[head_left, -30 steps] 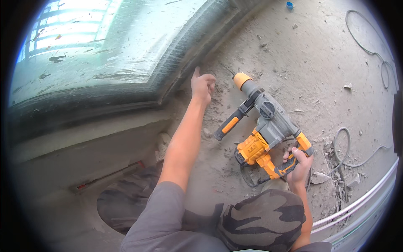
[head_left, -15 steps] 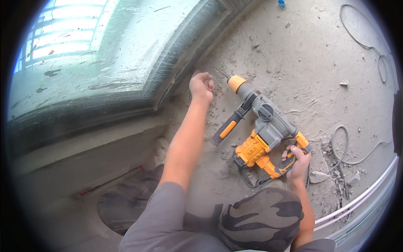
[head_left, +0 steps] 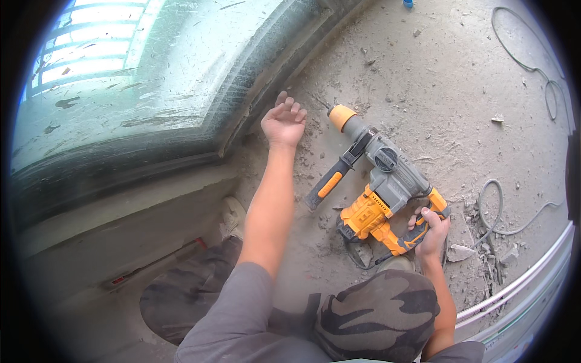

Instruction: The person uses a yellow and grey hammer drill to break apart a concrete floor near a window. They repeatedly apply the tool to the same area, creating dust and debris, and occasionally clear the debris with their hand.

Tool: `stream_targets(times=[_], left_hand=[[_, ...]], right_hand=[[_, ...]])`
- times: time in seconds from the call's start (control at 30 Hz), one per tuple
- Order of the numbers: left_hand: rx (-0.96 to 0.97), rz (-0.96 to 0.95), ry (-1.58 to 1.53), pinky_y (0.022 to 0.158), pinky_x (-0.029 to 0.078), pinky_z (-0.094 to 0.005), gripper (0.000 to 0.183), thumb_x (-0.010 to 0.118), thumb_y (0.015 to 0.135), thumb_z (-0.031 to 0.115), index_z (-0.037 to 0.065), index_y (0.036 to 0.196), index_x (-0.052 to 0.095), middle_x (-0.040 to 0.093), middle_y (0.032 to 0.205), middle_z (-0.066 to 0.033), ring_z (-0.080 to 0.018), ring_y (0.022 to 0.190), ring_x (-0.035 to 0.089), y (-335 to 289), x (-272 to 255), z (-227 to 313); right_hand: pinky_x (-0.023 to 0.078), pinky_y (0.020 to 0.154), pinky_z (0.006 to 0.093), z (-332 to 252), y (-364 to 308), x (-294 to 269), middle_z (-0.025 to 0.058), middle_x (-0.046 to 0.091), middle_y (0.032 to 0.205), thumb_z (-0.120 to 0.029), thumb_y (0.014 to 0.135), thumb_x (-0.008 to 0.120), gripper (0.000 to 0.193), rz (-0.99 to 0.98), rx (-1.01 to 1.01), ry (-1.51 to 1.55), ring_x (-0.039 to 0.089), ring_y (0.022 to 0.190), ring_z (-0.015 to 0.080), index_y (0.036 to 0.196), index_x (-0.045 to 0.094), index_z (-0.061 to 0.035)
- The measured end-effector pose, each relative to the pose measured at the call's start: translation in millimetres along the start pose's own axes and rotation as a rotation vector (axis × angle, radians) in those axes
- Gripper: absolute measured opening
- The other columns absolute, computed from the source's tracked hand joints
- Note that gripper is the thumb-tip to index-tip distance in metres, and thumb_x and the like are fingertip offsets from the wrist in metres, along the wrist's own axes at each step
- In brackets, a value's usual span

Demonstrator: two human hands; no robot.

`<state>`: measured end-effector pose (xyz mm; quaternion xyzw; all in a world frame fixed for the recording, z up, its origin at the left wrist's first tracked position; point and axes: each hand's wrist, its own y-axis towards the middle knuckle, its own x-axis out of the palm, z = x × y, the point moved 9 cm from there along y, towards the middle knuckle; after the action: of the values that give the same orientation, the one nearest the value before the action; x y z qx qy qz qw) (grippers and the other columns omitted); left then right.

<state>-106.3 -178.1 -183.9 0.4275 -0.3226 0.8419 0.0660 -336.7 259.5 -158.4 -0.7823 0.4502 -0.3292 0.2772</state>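
Observation:
An orange and grey rotary hammer (head_left: 396, 166) lies slanted over the dusty floor, its bit pointing up and left. My right hand (head_left: 433, 231) is wrapped round its rear handle. A black and orange side handle (head_left: 327, 186) sticks out from the tool's collar toward the lower left. Left of the thin bit (head_left: 321, 103), my left hand (head_left: 284, 121) is held palm up with nothing in it. Its fingers are loosely bent and a little apart, near the dark frame edge, and it does not touch the tool.
A dusty glass pane (head_left: 175, 78) in a dark frame stands at the upper left. Grey cable (head_left: 501, 212) loops at right, beside broken chunks (head_left: 461, 253) and a cracked strip. White rails (head_left: 520, 287) run along the lower right. A red-ended bar (head_left: 160, 263) lies low left.
My left hand has shifted slightly left, turned its palm upward and loosened its fingers. My right hand and the rotary hammer have stayed almost in place.

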Motion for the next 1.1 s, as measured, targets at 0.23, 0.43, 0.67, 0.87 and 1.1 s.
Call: stream_targets(times=[0.23, 0.43, 0.67, 0.87, 1.1], left_hand=[[0.056, 0.362, 0.447, 0.07, 0.046, -0.0402, 0.032, 0.066, 0.097, 0.012, 0.002, 0.126, 0.071, 0.071, 0.102, -0.0109, -0.024, 0.081, 0.061, -5.8, -27.7, 22.6], [-0.024, 0.073, 1.687, 0.077, 0.056, -0.0388, 0.046, 0.074, 0.105, 0.041, -0.003, 0.117, 0.077, 0.076, 0.097, -0.0112, -0.0191, 0.087, 0.069, -62.2, 32.0, -54.9], [-0.782, 0.1, 1.324, 0.077, 0.056, -0.0365, 0.06, 0.06, 0.11, 0.064, 0.006, 0.119, 0.069, 0.072, 0.097, -0.0075, -0.0195, 0.081, 0.067, -132.1, 47.8, -112.0], [-0.764, 0.12, 1.454, 0.081, 0.057, -0.0395, 0.064, 0.055, 0.109, 0.074, 0.011, 0.119, 0.065, 0.064, 0.103, -0.0087, -0.0222, 0.089, 0.066, -135.0, 82.8, -101.9], [-0.876, -0.117, 1.188, 0.089, 0.055, -0.0465, 0.057, 0.059, 0.109, 0.068, 0.013, 0.123, 0.057, 0.065, 0.102, -0.0103, -0.0279, 0.09, 0.068, -195.3, 141.9, -68.7]], right_hand=[[0.057, 0.059, 0.0352, -4.1, -1.9, 3.1, 0.012, 0.068, 0.091, -0.01, 0.093, 0.067, 0.025, -0.019, -0.006, 0.029, 0.069, 0.066, 0.0212, 0.115, 0.062, 0.0012], [0.056, 0.059, 0.0346, 5.4, 0.8, -4.1, 0.0135, 0.07, 0.091, -0.009, 0.093, 0.069, 0.033, -0.068, 0.054, 0.131, 0.069, 0.069, 0.0227, 0.123, 0.066, 0.0028], [0.058, 0.074, 0.0354, 4.7, -3.7, 11.8, 0.0122, 0.071, 0.099, -0.02, 0.1, 0.075, 0.032, -0.357, 0.204, 0.383, 0.07, 0.087, 0.0238, 0.124, 0.066, -0.0008], [0.057, 0.071, 0.0334, -82.2, -41.0, 63.5, 0.0085, 0.069, 0.094, -0.015, 0.1, 0.076, 0.027, -0.419, 0.14, 0.13, 0.072, 0.086, 0.0197, 0.121, 0.067, -0.0017], [0.057, 0.067, 0.032, -196.8, -124.9, 106.3, 0.0072, 0.07, 0.092, -0.015, 0.092, 0.079, 0.028, -0.365, 0.118, -0.248, 0.069, 0.074, 0.0166, 0.114, 0.067, -0.0013]])
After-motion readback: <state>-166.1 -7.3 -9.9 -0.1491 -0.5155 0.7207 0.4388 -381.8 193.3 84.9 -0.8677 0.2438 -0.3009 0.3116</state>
